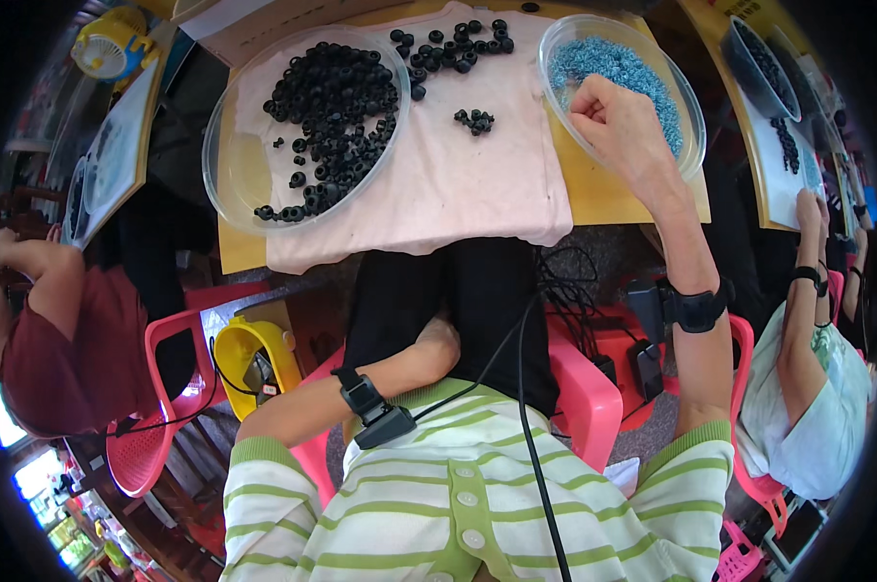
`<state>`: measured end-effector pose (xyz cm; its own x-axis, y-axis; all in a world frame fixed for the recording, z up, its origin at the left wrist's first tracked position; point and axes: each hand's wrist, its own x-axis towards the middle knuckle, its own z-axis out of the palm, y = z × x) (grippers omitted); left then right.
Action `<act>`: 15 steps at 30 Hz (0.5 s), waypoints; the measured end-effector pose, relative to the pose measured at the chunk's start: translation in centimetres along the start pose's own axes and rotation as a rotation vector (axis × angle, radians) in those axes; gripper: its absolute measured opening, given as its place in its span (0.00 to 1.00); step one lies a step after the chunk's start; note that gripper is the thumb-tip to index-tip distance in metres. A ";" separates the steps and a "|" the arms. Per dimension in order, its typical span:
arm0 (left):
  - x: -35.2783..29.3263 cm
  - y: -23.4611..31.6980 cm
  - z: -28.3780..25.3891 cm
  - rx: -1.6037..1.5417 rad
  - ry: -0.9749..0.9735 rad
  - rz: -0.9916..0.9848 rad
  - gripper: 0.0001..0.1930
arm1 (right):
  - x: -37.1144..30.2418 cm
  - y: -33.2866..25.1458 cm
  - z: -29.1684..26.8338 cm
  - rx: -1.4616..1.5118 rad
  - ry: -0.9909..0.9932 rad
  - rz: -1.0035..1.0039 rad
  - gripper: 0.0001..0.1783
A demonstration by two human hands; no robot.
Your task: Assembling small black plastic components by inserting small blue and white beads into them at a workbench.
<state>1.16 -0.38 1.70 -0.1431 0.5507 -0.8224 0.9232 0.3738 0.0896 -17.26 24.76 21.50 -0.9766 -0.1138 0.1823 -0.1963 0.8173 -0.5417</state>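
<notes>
My right hand (608, 118) is over the left part of a clear round tub (695, 155) of small light-blue pieces (642, 73). Its fingers are curled together in a pinch; whatever they hold, if anything, is hidden. My left hand (438, 347) lies in my lap against the dark trousers, with its fingers out of sight. At the left of the table, a larger clear tub (227, 179) holds many small black round parts (332, 87). A small cluster of black parts (474, 121) lies on the pale pink cloth (487, 194) between the tubs, with more loose ones (448, 47) behind it.
A cardboard box (254, 24) stands at the back left. Black cables (521, 388) run across my lap and body. A yellow bucket (254, 364) is by my left side. People sit at other tables on both sides, one in a dark red shirt (79, 339).
</notes>
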 end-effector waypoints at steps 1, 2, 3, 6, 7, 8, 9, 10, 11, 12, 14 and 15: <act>-1.1 0.1 -0.4 0.000 0.146 -0.012 0.23 | 0.0 0.0 0.0 0.001 -0.007 0.009 0.06; -2.6 0.0 -2.0 0.004 0.149 -0.016 0.23 | 0.0 0.0 -0.1 -0.001 -0.002 0.006 0.06; -4.3 -0.1 -3.9 -0.044 0.126 0.013 0.17 | 0.0 0.0 0.0 0.014 -0.013 0.020 0.06; -5.5 -0.3 -4.4 -0.111 0.197 0.031 0.12 | 0.0 -0.1 0.3 0.031 0.013 0.046 0.06; -5.8 -0.1 -3.9 -0.146 0.285 0.023 0.10 | 0.0 -0.1 0.4 0.040 0.036 0.058 0.06; -6.4 -0.3 -3.7 -0.161 0.427 0.001 0.07 | 0.0 -0.2 0.5 0.038 0.047 0.053 0.06; -6.9 -0.9 -3.6 -0.151 0.433 -0.003 0.07 | -0.1 -0.4 0.7 0.038 0.027 0.088 0.06; -7.3 -1.5 -3.5 -0.359 0.459 0.036 0.07 | -0.1 -0.7 0.8 0.037 0.007 0.123 0.06; -7.8 -2.3 -4.1 -0.563 0.486 0.085 0.06 | -0.1 -0.9 0.6 0.026 0.021 0.122 0.06; -7.9 -3.5 -4.9 -0.787 0.425 0.212 0.06 | -0.1 -1.1 0.5 -0.012 0.012 0.118 0.06; -9.7 -4.8 -7.9 -1.044 0.501 0.316 0.06 | -0.4 -1.1 -0.2 -0.062 0.013 0.118 0.06; -11.3 -5.1 -9.4 -1.317 0.564 0.407 0.07 | -0.4 -1.1 -0.4 0.029 0.008 0.114 0.06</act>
<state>-5.33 -1.50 15.83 -0.3611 0.8744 -0.3240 -0.0005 0.3473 0.9378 -16.59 24.16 22.31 -0.9920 -0.0167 0.1249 -0.0869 0.8081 -0.5826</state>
